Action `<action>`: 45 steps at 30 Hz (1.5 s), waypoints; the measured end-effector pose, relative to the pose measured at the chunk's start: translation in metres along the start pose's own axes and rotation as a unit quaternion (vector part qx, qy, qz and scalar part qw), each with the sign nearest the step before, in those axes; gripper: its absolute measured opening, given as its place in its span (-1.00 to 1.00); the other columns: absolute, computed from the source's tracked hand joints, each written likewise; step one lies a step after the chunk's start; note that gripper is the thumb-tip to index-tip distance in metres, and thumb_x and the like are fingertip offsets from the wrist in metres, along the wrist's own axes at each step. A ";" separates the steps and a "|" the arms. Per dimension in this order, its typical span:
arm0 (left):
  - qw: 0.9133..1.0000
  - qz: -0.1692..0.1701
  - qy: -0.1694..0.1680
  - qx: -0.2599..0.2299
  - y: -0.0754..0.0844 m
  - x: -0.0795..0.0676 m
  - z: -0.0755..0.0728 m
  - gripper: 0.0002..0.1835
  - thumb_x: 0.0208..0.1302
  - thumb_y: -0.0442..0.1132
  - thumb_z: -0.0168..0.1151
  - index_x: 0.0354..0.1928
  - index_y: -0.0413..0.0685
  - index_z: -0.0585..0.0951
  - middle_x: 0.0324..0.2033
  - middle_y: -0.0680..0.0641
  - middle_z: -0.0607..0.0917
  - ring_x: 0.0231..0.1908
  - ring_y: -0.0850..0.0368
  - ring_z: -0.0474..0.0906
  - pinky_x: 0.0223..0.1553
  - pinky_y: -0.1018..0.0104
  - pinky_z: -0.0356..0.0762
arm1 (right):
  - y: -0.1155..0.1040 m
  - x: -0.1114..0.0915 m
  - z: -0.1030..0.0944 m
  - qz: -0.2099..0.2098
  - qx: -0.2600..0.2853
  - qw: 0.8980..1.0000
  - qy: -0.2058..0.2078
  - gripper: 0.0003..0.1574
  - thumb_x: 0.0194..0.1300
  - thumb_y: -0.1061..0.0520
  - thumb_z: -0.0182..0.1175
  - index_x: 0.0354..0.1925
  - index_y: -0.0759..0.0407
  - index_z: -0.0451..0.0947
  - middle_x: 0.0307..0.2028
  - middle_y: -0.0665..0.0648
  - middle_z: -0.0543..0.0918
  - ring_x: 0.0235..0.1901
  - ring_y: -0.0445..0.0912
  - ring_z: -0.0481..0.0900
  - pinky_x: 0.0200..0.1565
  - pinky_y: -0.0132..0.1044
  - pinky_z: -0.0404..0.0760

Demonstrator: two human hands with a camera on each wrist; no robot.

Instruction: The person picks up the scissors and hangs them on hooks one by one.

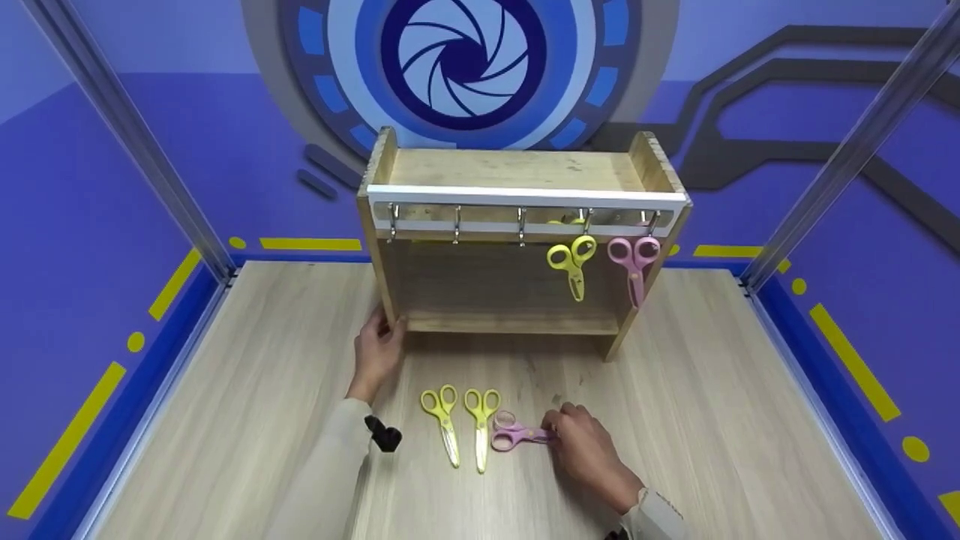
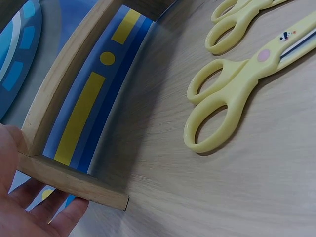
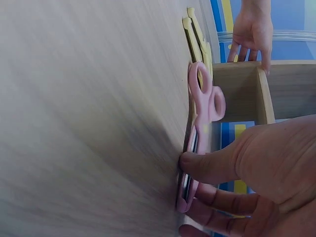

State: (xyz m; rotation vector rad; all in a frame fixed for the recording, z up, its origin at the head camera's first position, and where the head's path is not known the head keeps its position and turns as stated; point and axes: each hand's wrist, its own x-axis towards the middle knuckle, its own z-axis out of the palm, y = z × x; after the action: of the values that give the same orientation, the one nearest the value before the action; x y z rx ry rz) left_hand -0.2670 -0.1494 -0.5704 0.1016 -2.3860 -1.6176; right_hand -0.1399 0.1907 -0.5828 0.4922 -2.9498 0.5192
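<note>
My left hand grips the lower left side of a wooden rack; in the left wrist view its fingers reach behind the board. My right hand pinches pink scissors by the blade end, thumb on one side and fingers on the other. Their handle loops point left, close to the tabletop. Left of them lie two yellow scissors, blades toward me. Another yellow pair and a pink pair hang by their handles from the rack's hooks at the right.
A white strip along the rack's top front carries several metal hooks, some bare at the left. Blue patterned walls with metal posts enclose the wooden tabletop.
</note>
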 end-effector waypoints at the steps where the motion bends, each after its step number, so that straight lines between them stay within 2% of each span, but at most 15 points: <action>1: 1.000 0.000 0.000 0.000 0.000 0.000 0.000 -0.38 0.52 -0.11 0.20 0.51 -0.16 0.34 0.29 -0.33 0.56 0.24 -0.20 0.57 0.20 -0.06 0.57 | 0.000 0.000 0.000 -0.001 0.004 1.000 0.001 -0.73 0.05 0.43 0.50 -0.39 0.11 0.70 -0.45 -0.03 0.56 -0.41 -0.13 0.51 -0.39 -0.17 0.58; 4: 1.000 0.001 0.001 0.000 0.000 0.000 0.000 -0.39 0.52 -0.10 0.20 0.50 -0.14 0.35 0.27 -0.32 0.58 0.23 -0.18 0.58 0.19 -0.05 0.58 | 0.001 0.001 0.001 -0.004 0.015 1.000 0.003 -0.72 0.07 0.44 0.47 -0.42 0.09 0.67 -0.46 -0.05 0.58 -0.41 -0.16 0.53 -0.36 -0.18 0.60; 11: 1.000 0.015 0.000 -0.005 -0.001 -0.001 -0.001 -0.38 0.52 -0.17 0.20 0.50 -0.22 0.33 0.25 -0.36 0.58 0.23 -0.23 0.57 0.19 -0.05 0.58 | 0.003 0.000 0.004 -0.035 0.020 0.999 0.026 -0.69 0.05 0.45 0.49 -0.47 0.10 0.64 -0.52 -0.04 0.60 -0.48 -0.16 0.56 -0.43 -0.21 0.60; 25: 1.000 0.006 0.005 0.002 0.000 -0.002 0.000 -0.39 0.51 -0.14 0.20 0.49 -0.19 0.36 0.24 -0.34 0.59 0.22 -0.21 0.57 0.18 -0.05 0.58 | 0.003 0.000 0.006 -0.020 0.017 1.000 0.017 -0.69 0.07 0.45 0.46 -0.45 0.08 0.64 -0.51 -0.05 0.58 -0.49 -0.22 0.50 -0.43 -0.23 0.56; 32: 1.000 0.016 0.006 0.002 0.001 -0.002 0.000 -0.42 0.52 -0.16 0.21 0.47 -0.20 0.39 0.22 -0.35 0.60 0.20 -0.23 0.59 0.17 -0.08 0.59 | 0.006 0.000 0.003 -0.034 0.025 0.999 0.018 -0.70 0.08 0.43 0.47 -0.45 0.06 0.64 -0.51 -0.09 0.58 -0.49 -0.23 0.50 -0.42 -0.22 0.56; 39: 1.000 0.011 0.001 -0.003 0.000 -0.001 0.000 -0.39 0.52 -0.13 0.20 0.49 -0.19 0.36 0.25 -0.36 0.58 0.22 -0.22 0.58 0.18 -0.07 0.59 | 0.014 0.008 -0.018 -0.046 0.047 0.998 0.003 -0.75 0.13 0.33 0.51 -0.44 0.07 0.64 -0.50 -0.11 0.58 -0.49 -0.28 0.43 -0.44 -0.33 0.49; 45: 1.000 0.012 0.004 -0.004 -0.002 0.000 0.001 -0.39 0.51 -0.13 0.21 0.49 -0.20 0.36 0.25 -0.36 0.58 0.22 -0.23 0.58 0.18 -0.09 0.58 | 0.018 0.021 -0.050 -0.063 0.043 0.996 0.053 -0.71 0.06 0.33 0.56 -0.45 0.03 0.65 -0.51 -0.11 0.62 -0.50 -0.26 0.47 -0.45 -0.30 0.51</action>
State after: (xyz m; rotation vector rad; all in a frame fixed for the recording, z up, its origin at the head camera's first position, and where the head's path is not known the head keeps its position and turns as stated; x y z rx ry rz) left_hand -0.2672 -0.1494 -0.5725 0.0772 -2.3642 -1.6136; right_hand -0.1629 0.2177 -0.5387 0.6329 -2.7827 0.6392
